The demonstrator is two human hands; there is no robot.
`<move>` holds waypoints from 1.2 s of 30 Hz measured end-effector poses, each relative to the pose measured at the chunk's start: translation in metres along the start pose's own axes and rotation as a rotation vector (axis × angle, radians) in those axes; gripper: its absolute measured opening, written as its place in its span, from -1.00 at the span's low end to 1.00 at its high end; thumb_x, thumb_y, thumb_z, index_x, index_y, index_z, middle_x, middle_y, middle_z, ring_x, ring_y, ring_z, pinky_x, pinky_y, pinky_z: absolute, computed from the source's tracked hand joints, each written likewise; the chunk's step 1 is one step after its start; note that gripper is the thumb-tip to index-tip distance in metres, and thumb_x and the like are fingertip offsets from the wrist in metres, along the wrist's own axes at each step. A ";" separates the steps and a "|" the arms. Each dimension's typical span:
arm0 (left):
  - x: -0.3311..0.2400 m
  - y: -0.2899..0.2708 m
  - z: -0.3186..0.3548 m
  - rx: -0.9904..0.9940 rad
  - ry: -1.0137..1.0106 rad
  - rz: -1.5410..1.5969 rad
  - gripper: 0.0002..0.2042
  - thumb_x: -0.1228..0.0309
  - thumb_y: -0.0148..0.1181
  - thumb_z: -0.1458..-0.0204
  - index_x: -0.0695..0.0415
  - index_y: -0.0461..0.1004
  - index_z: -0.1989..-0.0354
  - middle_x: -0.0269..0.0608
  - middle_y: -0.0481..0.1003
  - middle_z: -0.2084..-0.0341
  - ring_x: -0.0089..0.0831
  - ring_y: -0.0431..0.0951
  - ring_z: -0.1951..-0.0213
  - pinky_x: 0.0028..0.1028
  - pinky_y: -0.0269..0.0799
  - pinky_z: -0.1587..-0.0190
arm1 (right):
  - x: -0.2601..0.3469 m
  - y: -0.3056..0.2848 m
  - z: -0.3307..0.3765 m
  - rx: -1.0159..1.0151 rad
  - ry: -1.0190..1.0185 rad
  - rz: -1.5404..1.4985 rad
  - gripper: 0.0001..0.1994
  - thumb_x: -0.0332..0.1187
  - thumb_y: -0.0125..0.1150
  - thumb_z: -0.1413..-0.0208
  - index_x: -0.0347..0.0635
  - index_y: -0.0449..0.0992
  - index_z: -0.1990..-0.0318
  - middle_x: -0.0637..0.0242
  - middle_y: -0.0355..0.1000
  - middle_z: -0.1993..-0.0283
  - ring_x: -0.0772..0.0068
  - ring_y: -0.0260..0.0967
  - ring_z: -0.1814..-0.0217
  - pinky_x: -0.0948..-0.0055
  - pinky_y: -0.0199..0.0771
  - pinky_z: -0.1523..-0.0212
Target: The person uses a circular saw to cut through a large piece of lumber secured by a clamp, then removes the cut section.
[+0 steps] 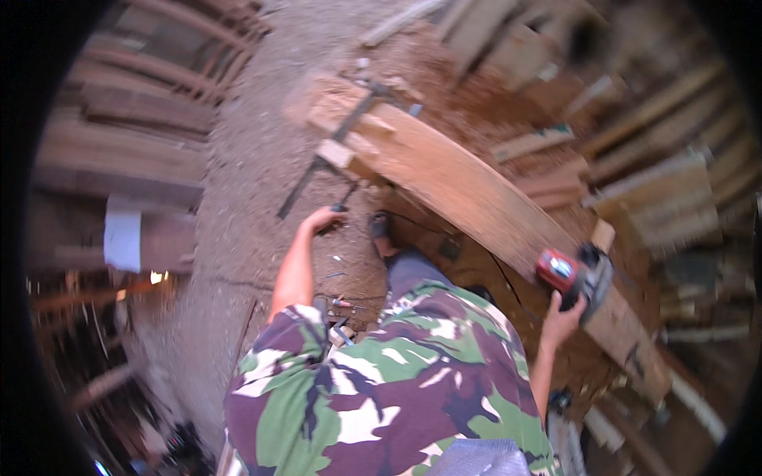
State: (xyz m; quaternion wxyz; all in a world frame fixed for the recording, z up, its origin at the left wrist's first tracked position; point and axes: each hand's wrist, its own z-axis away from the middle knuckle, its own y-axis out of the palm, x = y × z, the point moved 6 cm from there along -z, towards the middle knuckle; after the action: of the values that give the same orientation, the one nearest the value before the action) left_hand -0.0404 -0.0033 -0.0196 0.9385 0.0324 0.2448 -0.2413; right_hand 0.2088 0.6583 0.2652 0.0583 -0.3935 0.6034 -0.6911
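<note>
Head view: the right hand is wrapped round the grip of a red and black power tool, which sits on the long curved plank at its near right stretch. The left hand reaches down and away toward the sawdust floor, fingers curled over something small and dark (blur hides what it is, and I cannot tell whether it is truly gripped). A dark metal bar lies on the floor just beyond that hand, running up to the plank's far end.

As for progress, I'd judge the work on the plank is under way rather than finished: red sawdust lies thick around it, offcuts sit on the far side, and the tool rests short of the plank's near end.
</note>
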 end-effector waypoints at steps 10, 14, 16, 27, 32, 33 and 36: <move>-0.038 0.032 0.062 -1.052 0.036 -0.743 -0.82 0.41 0.26 -0.08 -0.01 0.70 0.16 0.08 0.71 0.29 0.03 0.75 0.17 0.01 0.66 0.19 | -0.045 0.056 -0.046 0.253 0.156 -0.338 -0.49 -0.26 0.43 -0.24 -0.41 0.45 -0.21 0.09 0.61 0.24 0.19 0.56 0.34 0.19 0.54 0.25; -0.047 0.016 0.054 -0.863 0.286 -0.758 -0.86 0.43 0.25 -0.04 0.03 0.68 0.24 0.14 0.70 0.31 0.10 0.75 0.25 0.07 0.64 0.19 | -0.085 0.057 -0.054 -0.026 -0.140 0.032 -0.51 -0.24 0.41 -0.22 -0.45 0.51 -0.17 -0.02 0.63 0.21 0.00 0.62 0.32 0.16 0.63 0.21; 0.013 -0.021 0.024 -0.255 0.230 -0.340 -0.71 0.09 0.37 -0.07 0.06 0.59 0.36 -0.20 0.59 0.60 -0.34 0.56 0.63 -0.21 0.46 0.55 | -0.039 0.062 -0.048 0.014 -0.026 0.122 -0.46 -0.20 0.36 -0.20 -0.58 0.53 -0.13 -0.42 0.55 -0.08 -0.38 0.50 -0.19 -0.03 0.43 -0.25; -0.031 0.031 0.060 -1.052 0.120 -0.686 -0.82 0.36 0.30 -0.03 0.06 0.72 0.21 0.03 0.72 0.26 -0.06 0.76 0.22 -0.07 0.67 0.19 | 0.027 0.008 -0.030 -0.127 -0.142 -0.005 -0.67 -0.37 0.28 -0.01 -0.37 0.64 0.08 -0.24 0.62 0.19 -0.37 0.57 0.09 -0.15 0.49 0.03; -0.017 0.013 0.046 -1.063 0.146 -0.709 -0.87 0.35 0.29 -0.03 0.06 0.71 0.31 0.05 0.72 0.31 -0.05 0.75 0.26 -0.07 0.65 0.23 | 0.096 0.010 -0.029 0.055 -0.286 -0.335 -0.82 -0.47 0.28 -0.03 -0.32 0.60 0.21 0.12 0.55 0.39 0.18 0.53 0.36 0.15 0.51 0.23; -0.015 0.001 0.031 -0.932 0.211 -0.699 -0.88 0.34 0.29 -0.04 0.06 0.70 0.35 0.03 0.70 0.38 -0.08 0.75 0.31 -0.08 0.64 0.28 | 0.110 0.010 -0.028 0.086 -0.326 -0.400 -0.86 -0.49 0.28 -0.04 -0.31 0.59 0.23 0.21 0.51 0.43 0.32 0.49 0.41 0.23 0.50 0.27; 0.031 -0.031 0.007 -0.235 0.276 -0.242 -0.74 0.19 0.34 -0.07 0.09 0.60 0.55 -0.24 0.52 0.66 -0.39 0.48 0.65 -0.28 0.36 0.58 | 0.139 0.029 -0.018 0.278 -0.361 -0.609 -0.87 -0.51 0.31 -0.04 -0.29 0.56 0.25 0.43 0.38 0.45 0.53 0.39 0.39 0.40 0.44 0.32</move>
State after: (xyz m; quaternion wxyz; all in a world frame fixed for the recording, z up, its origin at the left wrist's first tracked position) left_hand -0.0276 -0.0451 -0.0267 0.8577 -0.0739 0.3996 -0.3151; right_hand 0.0912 0.5880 0.3061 0.0082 -0.6587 0.3394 -0.6715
